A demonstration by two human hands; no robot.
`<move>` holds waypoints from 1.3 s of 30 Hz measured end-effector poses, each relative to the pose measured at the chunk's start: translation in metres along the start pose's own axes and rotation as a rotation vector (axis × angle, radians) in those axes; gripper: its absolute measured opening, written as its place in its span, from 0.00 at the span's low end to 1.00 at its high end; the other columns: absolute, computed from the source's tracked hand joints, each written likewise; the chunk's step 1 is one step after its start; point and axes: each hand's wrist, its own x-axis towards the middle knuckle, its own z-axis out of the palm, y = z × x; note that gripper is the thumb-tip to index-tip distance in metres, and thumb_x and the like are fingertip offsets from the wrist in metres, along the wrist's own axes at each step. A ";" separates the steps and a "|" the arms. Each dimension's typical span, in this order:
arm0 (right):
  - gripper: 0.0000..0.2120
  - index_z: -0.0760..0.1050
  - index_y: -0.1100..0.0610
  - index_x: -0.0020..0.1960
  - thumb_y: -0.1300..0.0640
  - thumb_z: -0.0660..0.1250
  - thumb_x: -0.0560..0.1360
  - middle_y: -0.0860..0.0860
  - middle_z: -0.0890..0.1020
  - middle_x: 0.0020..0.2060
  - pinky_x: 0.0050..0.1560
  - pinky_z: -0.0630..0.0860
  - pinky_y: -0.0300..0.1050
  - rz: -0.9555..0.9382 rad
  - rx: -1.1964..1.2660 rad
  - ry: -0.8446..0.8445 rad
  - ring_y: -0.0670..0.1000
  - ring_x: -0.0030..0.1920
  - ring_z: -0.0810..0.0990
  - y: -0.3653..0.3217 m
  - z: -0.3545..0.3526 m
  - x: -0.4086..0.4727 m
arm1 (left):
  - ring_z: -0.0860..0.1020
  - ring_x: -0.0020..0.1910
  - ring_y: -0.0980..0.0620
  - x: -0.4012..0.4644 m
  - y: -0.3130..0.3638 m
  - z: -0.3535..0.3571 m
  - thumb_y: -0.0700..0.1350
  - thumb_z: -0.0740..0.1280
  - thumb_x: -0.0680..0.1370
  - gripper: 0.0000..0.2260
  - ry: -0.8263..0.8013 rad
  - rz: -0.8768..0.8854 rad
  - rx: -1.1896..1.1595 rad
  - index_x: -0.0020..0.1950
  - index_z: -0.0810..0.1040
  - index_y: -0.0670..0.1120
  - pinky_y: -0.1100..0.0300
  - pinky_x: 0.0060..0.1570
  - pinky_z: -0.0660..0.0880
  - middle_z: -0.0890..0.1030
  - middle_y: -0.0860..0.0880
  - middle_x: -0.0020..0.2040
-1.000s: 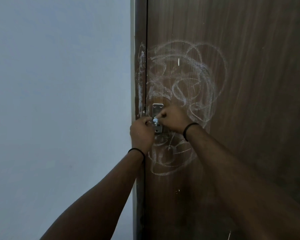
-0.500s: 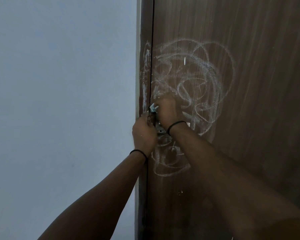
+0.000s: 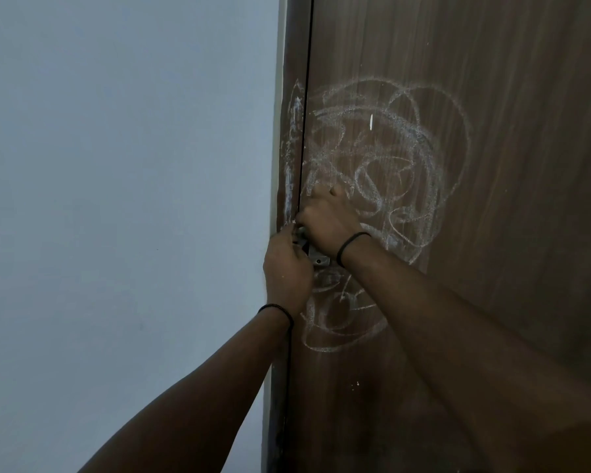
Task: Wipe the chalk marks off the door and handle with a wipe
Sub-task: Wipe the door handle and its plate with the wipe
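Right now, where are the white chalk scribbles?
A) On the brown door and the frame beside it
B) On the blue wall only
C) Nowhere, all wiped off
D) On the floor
A: the chalk scribbles loop across the brown door, with streaks on the frame.

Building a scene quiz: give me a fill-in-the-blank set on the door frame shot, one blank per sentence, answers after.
1. The chalk marks are scribbled on a brown ____ door.
2. Each wrist wears a thin ____ band.
3. Both the left hand and the right hand are at the metal ____ plate by the door's edge.
4. Left of the door frame is a plain pale ____.

Missing words: wooden; black; handle; wall
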 end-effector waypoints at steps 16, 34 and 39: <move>0.06 0.79 0.50 0.39 0.54 0.64 0.72 0.45 0.80 0.39 0.50 0.61 0.50 0.389 0.266 0.240 0.52 0.49 0.74 0.012 0.003 -0.002 | 0.72 0.49 0.77 0.006 0.003 0.004 0.35 0.58 0.79 0.18 -0.005 0.079 -0.117 0.63 0.78 0.50 0.84 0.46 0.65 0.75 0.68 0.46; 0.10 0.79 0.58 0.44 0.52 0.66 0.74 0.57 0.82 0.44 0.50 0.78 0.51 0.783 0.682 -0.151 0.60 0.50 0.81 0.016 0.012 -0.041 | 0.77 0.62 0.54 0.011 -0.001 0.006 0.33 0.59 0.80 0.20 -0.087 -0.062 -0.140 0.70 0.73 0.44 0.69 0.58 0.69 0.78 0.47 0.65; 0.09 0.80 0.55 0.43 0.51 0.64 0.74 0.53 0.83 0.39 0.44 0.79 0.49 0.854 0.642 0.113 0.55 0.41 0.81 0.028 -0.001 -0.022 | 0.76 0.63 0.54 0.013 0.001 0.012 0.34 0.57 0.79 0.20 -0.128 -0.038 -0.158 0.71 0.72 0.45 0.58 0.65 0.73 0.77 0.47 0.66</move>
